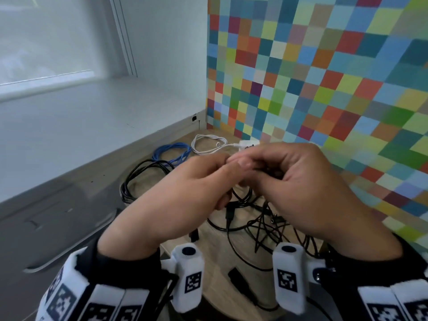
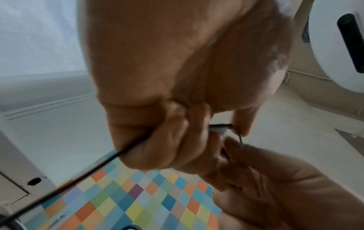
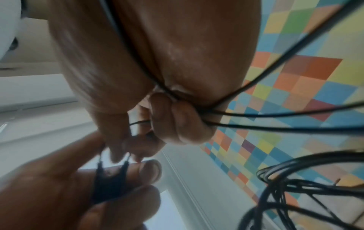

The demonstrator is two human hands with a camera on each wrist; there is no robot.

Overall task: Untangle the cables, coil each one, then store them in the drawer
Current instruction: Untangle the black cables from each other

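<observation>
Nearest the camera, above the wooden bench (image 1: 217, 269), the left hand (image 1: 185, 188) and right hand (image 1: 301, 181) both pinch a thin black cable (image 3: 275, 114), light and limp, best held beside its forked plug (image 3: 110, 183). Below them lies the black tangle (image 1: 266, 225); farther back rest a black coil (image 1: 139, 179), a blue coil (image 1: 172, 152) and a white coil (image 1: 208, 143).

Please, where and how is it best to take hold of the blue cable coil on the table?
Grip the blue cable coil at its near rim, pinching all loops together, coming from above. It lies flat, apart from the white cable, though the black cable coil touches its near edge.
</observation>
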